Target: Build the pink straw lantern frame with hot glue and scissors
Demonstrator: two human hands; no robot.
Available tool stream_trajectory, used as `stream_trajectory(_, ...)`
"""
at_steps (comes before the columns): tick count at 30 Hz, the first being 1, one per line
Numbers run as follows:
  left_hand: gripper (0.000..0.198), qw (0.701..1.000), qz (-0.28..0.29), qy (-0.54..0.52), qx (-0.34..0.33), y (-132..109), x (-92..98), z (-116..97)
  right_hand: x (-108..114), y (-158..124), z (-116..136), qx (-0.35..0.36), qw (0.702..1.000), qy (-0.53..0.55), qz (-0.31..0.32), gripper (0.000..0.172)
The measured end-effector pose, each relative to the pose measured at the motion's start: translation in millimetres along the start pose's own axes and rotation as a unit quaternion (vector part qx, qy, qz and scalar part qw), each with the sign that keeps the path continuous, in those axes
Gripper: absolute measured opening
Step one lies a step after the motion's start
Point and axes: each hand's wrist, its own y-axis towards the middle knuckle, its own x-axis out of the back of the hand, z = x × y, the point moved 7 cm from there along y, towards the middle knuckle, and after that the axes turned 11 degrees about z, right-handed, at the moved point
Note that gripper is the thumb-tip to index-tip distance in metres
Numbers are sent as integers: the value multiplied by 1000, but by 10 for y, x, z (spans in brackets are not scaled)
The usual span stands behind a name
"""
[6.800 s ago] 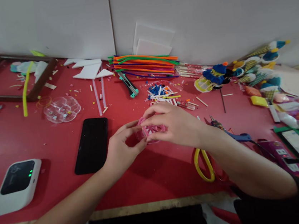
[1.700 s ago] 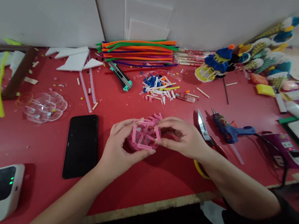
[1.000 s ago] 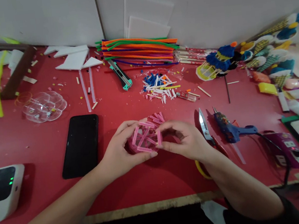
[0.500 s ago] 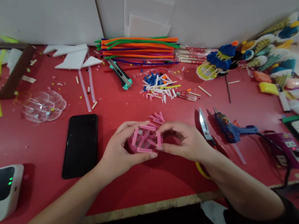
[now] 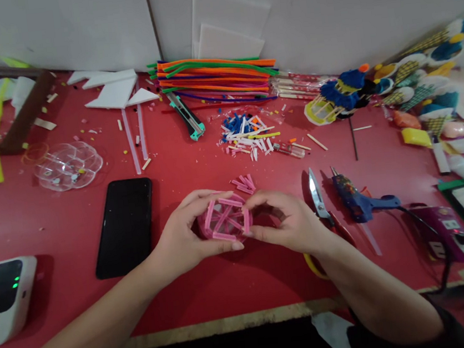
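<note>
Between my hands is a small round pink frame (image 5: 225,219), with crossing strips inside and short straight pieces along its upper rim. My left hand (image 5: 188,229) curves around its left side, fingers behind and thumb along the front edge. With thumb and forefinger, my right hand (image 5: 281,221) pinches a short pink strip (image 5: 247,220) at the right of the rim. Whether that strip is fixed to the frame I cannot tell. Just behind lies a small pile of cut pink strips (image 5: 245,183).
Scissors (image 5: 317,195) and a blue glue gun (image 5: 358,198) lie right of my hands. A black phone (image 5: 124,226) is at left. Farther back are a cutter knife (image 5: 187,117), scattered offcuts (image 5: 250,133) and a bundle of coloured pipe cleaners (image 5: 216,78). A white device (image 5: 9,297) stands front left.
The pink frame and the strip at its right have shifted very slightly. Both hands keep nearly the same hold, and the surrounding things stay where they were.
</note>
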Motion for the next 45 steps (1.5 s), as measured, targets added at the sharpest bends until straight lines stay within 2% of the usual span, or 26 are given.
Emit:
stream_trajectory(5,67,997,-28,59,-33,-24,9,-42,4,5,28,16,1000,-20,0,23)
stream_trajectory(10,86,992,-15,117,-39,-41,-31,-85,-5,17,88,45,997,-69,9,23)
stream_trajectory(18,77,989,-11,140,-42,-21,-14,-85,-17,1,22,28,997,-68,-12,21)
stream_trajectory(22,71,992,-14,118,-43,-22,-27,-80,-27,9,39,38,998,-57,-16,13)
stream_trajectory(28,62,999,-8,23,-43,-5,-47,-60,-28,16,94,61,996,-59,-10,8)
stream_trajectory(34,58,999,-6,10,-32,2,-56,-83,-25,9,90,59,996,-63,-8,6)
stream_trajectory(36,62,1000,-5,0,-18,-7,-69,-56,-23,9,86,57,996,-61,-8,7)
stream_trajectory(41,103,999,-26,-38,-1,-44,-51,68,-18,6,82,50,997,-64,-18,8)
stream_trajectory(45,102,999,-39,-13,2,-51,-20,124,44,-8,24,14,996,-62,-67,9)
